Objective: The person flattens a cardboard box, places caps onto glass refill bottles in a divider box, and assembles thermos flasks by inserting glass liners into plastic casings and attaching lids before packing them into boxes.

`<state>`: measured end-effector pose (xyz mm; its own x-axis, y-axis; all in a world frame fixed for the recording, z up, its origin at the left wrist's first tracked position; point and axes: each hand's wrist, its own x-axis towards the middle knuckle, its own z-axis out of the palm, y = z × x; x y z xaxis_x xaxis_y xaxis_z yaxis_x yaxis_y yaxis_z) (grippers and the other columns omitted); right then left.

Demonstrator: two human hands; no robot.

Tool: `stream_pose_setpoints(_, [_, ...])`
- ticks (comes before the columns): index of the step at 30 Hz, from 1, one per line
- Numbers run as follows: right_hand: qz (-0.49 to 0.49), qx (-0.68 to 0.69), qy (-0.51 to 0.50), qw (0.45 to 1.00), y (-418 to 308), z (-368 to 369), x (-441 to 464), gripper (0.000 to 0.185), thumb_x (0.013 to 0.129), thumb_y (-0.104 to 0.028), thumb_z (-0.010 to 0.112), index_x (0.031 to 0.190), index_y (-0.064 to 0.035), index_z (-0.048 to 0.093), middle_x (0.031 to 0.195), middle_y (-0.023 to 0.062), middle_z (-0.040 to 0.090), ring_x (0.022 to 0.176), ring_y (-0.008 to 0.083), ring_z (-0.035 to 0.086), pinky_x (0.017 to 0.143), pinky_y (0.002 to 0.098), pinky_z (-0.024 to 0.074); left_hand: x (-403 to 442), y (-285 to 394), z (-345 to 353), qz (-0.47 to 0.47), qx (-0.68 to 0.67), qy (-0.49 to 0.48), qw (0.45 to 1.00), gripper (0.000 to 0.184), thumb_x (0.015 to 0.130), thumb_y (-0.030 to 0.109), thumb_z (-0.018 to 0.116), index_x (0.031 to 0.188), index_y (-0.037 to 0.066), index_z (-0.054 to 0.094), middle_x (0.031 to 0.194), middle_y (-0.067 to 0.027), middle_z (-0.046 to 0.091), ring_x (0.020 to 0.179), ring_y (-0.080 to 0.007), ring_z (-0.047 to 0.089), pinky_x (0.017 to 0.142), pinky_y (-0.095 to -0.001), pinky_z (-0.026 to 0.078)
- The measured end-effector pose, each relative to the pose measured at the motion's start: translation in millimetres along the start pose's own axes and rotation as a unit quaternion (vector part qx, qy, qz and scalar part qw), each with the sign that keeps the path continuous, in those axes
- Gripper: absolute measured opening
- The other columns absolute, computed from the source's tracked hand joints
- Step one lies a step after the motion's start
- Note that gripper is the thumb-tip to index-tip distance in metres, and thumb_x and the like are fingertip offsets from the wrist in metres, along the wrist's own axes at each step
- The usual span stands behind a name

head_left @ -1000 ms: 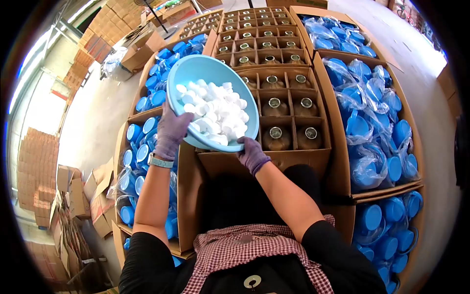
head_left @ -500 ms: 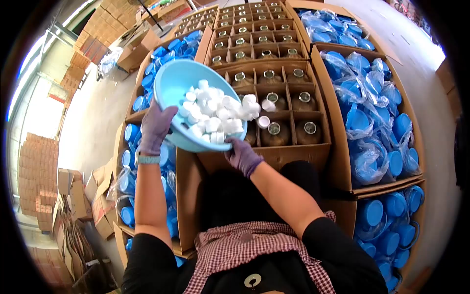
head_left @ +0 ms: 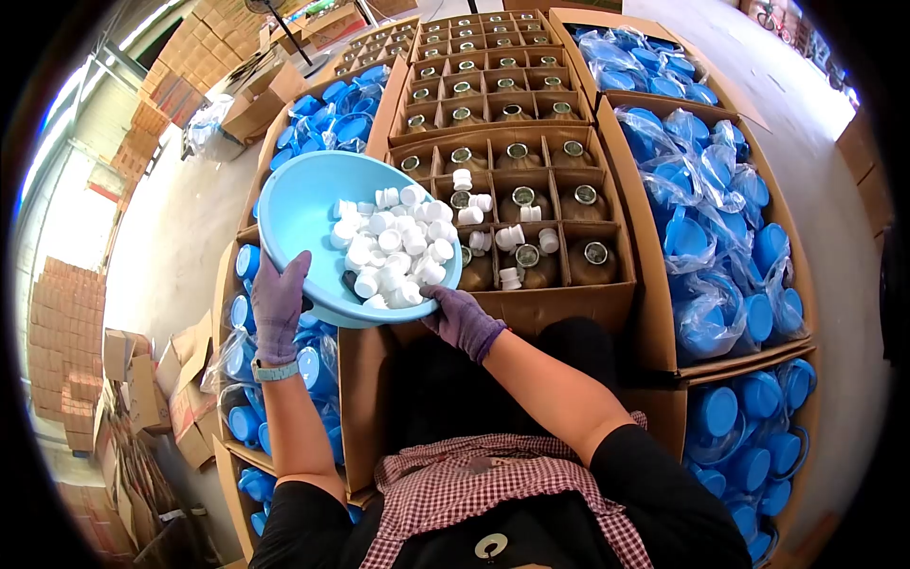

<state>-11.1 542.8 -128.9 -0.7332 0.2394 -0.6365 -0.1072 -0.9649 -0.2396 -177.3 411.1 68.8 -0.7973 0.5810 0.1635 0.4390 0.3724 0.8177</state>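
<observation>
A light blue basin (head_left: pixel 294 204) is tilted toward me and to the right, held up between both hands. Inside it lies a heap of small white plastic stoppers (head_left: pixel 389 248). My left hand (head_left: pixel 279 308), in a purple glove, grips the basin's lower left side. Gloved the same way, my right hand (head_left: pixel 462 321) is closed on the rim at the lower right. Just right of the basin, several loose white stoppers (head_left: pixel 509 237) lie on a divided carton (head_left: pixel 559 296) of glass bottles (head_left: pixel 594 253), among the bottle necks and dividers.
More divided cartons of bottles (head_left: pixel 508 85) stretch away ahead. On the right, open boxes hold blue lids (head_left: pixel 684 237) in clear plastic; similar blue lids (head_left: pixel 248 313) fill boxes on the left. Flattened cardboard (head_left: pixel 142 474) and stacked cartons (head_left: pixel 62 351) stand farther left, near a fan (head_left: pixel 284 28).
The basin has moved left and down and tips less to the right. Stoppers that were spilling over its rim now lie scattered on the bottle carton. Both hands keep their hold.
</observation>
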Motion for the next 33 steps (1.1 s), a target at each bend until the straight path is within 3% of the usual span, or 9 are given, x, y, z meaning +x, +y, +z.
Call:
stream_pose_setpoints(5, [-0.098, 0.005, 0.070, 0.993, -33.4, 23.5, -19.1, 0.029, 0.090, -0.009, 0.072, 0.117, -0.0061, 0.062, 0.096, 0.0061, 0.071, 0.088, 0.0238, 0.072, 0.076, 0.0398, 0.0609, 5.0, -25.6, -1.0, 0.031, -0.143, -0.029, 0.989, 0.059, 0.104, 0.029, 0.062, 0.153, 0.001, 0.044, 0.139, -0.0121, 0.060, 0.114, -0.0186, 0.063, 0.096, -0.0325, 0.052])
stream_pose_setpoints(10, [-0.295, -0.114, 0.199, 0.928, -153.2, 22.0, 31.4, 0.030, 0.091, -0.026, 0.070, 0.107, -0.0010, 0.067, 0.091, 0.0089, 0.072, 0.078, 0.0207, 0.064, 0.071, 0.0356, 0.0536, -2.2, -92.3, 62.9, -0.027, -0.235, 0.071, 0.969, 0.075, 0.100, 0.019, 0.068, 0.162, 0.006, 0.029, 0.150, -0.0135, 0.049, 0.082, -0.0078, 0.061, 0.068, -0.0228, 0.052])
stream_pose_setpoints(15, [-0.346, -0.022, 0.068, 0.935, -303.2, -0.5, 100.5, 0.037, 0.099, -0.019, 0.068, 0.133, -0.0073, 0.058, 0.117, 0.0081, 0.069, 0.104, 0.0259, 0.068, 0.081, 0.0382, 0.0602, -27.9, -109.8, 151.8, 0.085, 0.116, -0.089, 0.986, 0.084, 0.084, 0.025, 0.081, 0.152, -0.002, 0.041, 0.147, -0.0212, 0.051, 0.128, -0.0320, 0.055, 0.103, -0.0417, 0.049])
stream_pose_setpoints(17, [-0.349, -0.125, 0.024, 0.929, -338.0, -22.4, 102.6, 0.042, 0.098, -0.020, 0.070, 0.136, -0.0063, 0.058, 0.119, 0.0083, 0.069, 0.093, 0.0245, 0.066, 0.069, 0.0331, 0.0601, -16.3, -111.9, 186.0, 0.170, 0.126, -0.101, 0.972, 0.079, 0.086, 0.020, 0.080, 0.153, 0.003, 0.042, 0.136, -0.0199, 0.055, 0.113, -0.0323, 0.062, 0.096, -0.0387, 0.055])
stream_pose_setpoints(19, [-0.339, -0.387, 0.066, 0.855, -354.6, -52.8, 110.4, 0.039, 0.095, -0.030, 0.070, 0.127, -0.0083, 0.066, 0.114, 0.0100, 0.072, 0.089, 0.0245, 0.068, 0.074, 0.0349, 0.0590, 5.2, -105.4, 217.6, 0.173, 0.126, -0.131, 0.968, 0.076, 0.088, 0.024, 0.078, 0.151, 0.002, 0.044, 0.135, -0.0208, 0.056, 0.113, -0.0342, 0.062, 0.097, -0.0391, 0.054])
stream_pose_setpoints(24, [-0.197, -0.889, 0.266, 0.317, -254.7, -75.8, 60.5, 0.075, 0.090, -0.070, 0.060, 0.123, -0.0029, 0.066, 0.116, 0.0187, 0.075, 0.105, 0.0311, 0.073, 0.091, 0.0408, 0.0572, 51.7, -81.4, 292.6, 0.020, 0.222, -0.148, 0.964, 0.068, 0.092, 0.043, 0.071, 0.142, 0.002, 0.051, 0.133, -0.0248, 0.061, 0.118, -0.0376, 0.064, 0.098, -0.0444, 0.052])
stream_pose_setpoints(30, [-0.324, -0.777, 0.234, 0.487, -241.8, -104.3, 62.9, 0.062, 0.076, -0.049, 0.081, 0.122, -0.0113, 0.063, 0.109, 0.0165, 0.073, 0.103, 0.0337, 0.070, 0.089, 0.0457, 0.0552, 89.2, -90.7, 314.0, -0.072, 0.183, -0.182, 0.963, 0.082, 0.080, 0.046, 0.084, 0.141, 0.002, 0.051, 0.130, -0.0245, 0.066, 0.116, -0.0361, 0.066, 0.097, -0.0443, 0.053])
stream_pose_setpoints(31, [-0.378, -0.754, 0.218, 0.491, -244.4, -106.2, 63.9, 0.062, 0.074, -0.044, 0.084, 0.123, -0.0132, 0.063, 0.108, 0.0152, 0.072, 0.103, 0.0338, 0.069, 0.089, 0.0464, 0.0547, 84.7, -95.3, 309.9, -0.010, 0.184, -0.106, 0.977, 0.082, 0.078, 0.042, 0.086, 0.141, 0.002, 0.051, 0.129, -0.0234, 0.066, 0.115, -0.0353, 0.067, 0.097, -0.0438, 0.053])
stream_pose_setpoints(33, [-0.496, -0.759, 0.231, 0.353, -252.1, -91.6, 62.4, 0.055, 0.068, -0.039, 0.089, 0.114, -0.0168, 0.069, 0.107, 0.0100, 0.068, 0.105, 0.0327, 0.062, 0.096, 0.0480, 0.0479, 88.9, -74.6, 298.9, 0.061, 0.217, -0.027, 0.974, 0.082, 0.075, 0.035, 0.090, 0.140, 0.002, 0.054, 0.120, -0.0185, 0.068, 0.106, -0.0324, 0.068, 0.096, -0.0419, 0.054])
